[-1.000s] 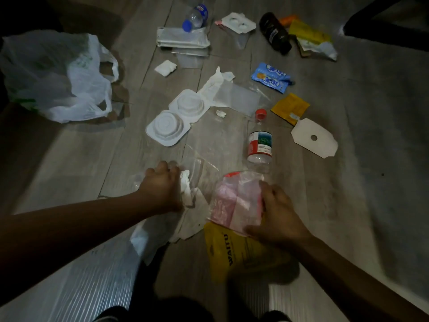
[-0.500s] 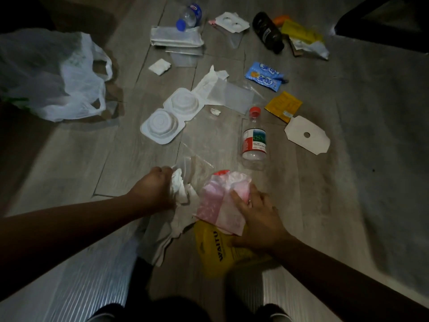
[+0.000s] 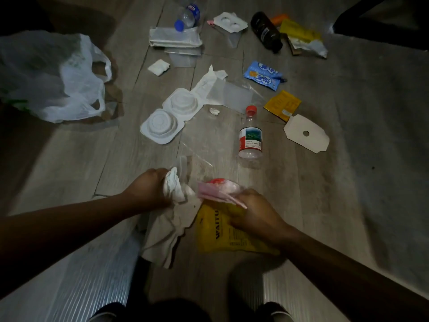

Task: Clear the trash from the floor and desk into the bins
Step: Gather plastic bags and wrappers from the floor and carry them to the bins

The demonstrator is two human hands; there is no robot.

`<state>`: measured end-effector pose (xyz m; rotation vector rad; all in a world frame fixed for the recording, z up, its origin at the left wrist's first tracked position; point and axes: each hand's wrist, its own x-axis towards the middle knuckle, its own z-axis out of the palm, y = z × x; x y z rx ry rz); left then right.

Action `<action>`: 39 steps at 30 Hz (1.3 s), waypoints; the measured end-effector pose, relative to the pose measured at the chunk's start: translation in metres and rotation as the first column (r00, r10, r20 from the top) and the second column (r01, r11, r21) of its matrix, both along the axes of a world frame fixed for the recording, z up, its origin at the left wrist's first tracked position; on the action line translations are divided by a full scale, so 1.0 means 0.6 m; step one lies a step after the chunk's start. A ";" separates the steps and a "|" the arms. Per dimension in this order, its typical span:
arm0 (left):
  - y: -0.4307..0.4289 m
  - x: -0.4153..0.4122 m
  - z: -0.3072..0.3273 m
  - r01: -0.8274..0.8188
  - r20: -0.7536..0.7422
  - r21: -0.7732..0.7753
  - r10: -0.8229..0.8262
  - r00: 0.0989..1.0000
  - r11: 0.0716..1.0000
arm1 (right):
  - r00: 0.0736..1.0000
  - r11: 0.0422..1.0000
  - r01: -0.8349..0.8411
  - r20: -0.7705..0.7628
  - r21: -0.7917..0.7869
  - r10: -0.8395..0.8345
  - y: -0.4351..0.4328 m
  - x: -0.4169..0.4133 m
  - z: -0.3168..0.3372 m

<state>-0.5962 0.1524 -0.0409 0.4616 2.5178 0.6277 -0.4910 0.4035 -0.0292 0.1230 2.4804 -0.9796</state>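
Collecting loose litter.
My left grip (image 3: 148, 189) clutches soft tissue (image 3: 173, 189); my right grip (image 3: 253, 212) pinches a light, probably slippery wrapper (image 3: 218, 189) at its bunched edge.

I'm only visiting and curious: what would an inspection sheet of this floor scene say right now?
Surface: grey plank floor, dim light.
Job's things: white tissue in left hand; pink wrapper in right hand, over yellow bag.
Clutter: red-capped bottle, white moulded tray, blue packet, dark bottle, blue-capped bottle lie scattered.
Hands: fingers of both curled round trash.
Cables: nothing seen.
Surroundings: white plastic bag at left; dark furniture top right.
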 end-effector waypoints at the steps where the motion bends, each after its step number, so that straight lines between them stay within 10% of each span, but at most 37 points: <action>1: -0.003 0.001 0.000 -0.011 0.005 0.017 0.011 1.000 1.000 | 0.997 0.997 0.064 0.040 -0.041 -0.062 0.002 -0.003 0.001; 28: 0.010 -0.016 0.113 -0.290 0.052 0.222 0.285 0.957 0.931 | 0.861 0.807 0.496 0.060 -0.321 -0.505 0.035 -0.077 0.112; 39: 0.063 -0.135 0.256 -0.433 0.113 0.388 0.424 0.899 0.814 | 0.815 0.840 0.476 -0.229 -0.262 -0.533 0.064 -0.193 0.261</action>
